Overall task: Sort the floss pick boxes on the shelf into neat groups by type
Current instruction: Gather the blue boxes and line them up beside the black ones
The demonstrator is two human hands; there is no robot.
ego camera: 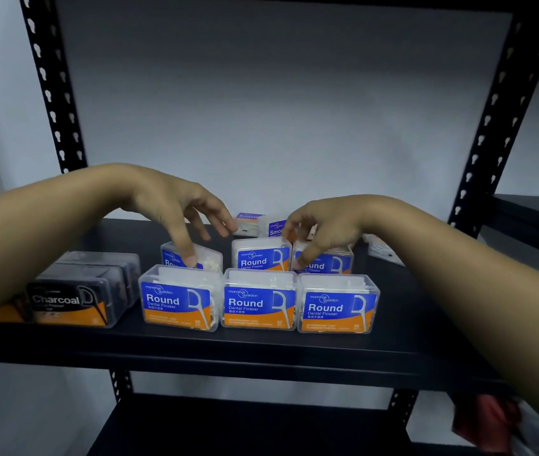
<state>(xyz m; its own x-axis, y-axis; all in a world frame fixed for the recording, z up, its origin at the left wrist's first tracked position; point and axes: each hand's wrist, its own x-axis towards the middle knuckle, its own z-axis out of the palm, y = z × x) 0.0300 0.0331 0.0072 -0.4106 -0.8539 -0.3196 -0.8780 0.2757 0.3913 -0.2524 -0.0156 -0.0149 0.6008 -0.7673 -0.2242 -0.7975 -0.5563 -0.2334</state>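
On the black shelf [261, 343] three clear boxes labelled Round stood upright in a front row, side by side: the front left box [179, 299], the front middle box [259, 301] and the front right box [338, 304]. Behind them stood a second row of Round boxes. The rear left box [209, 256] sat tilted and a little apart from the rear middle box [259, 256], which touched the rear right box [337, 261]. The left hand [176, 205] hung above the rear left box with fingers spread and loose, one fingertip [190, 260] touching its top edge, nothing gripped. The right hand [324, 225] reached down over the rear right box, thumb at its front and fingers behind; it seemed to pinch the box's top, though blur made that uncertain. Dark Charcoal boxes [77, 292] sat grouped at the left end of the shelf. At the back, purple Smooth boxes [274, 225] lay partly hidden behind the hands
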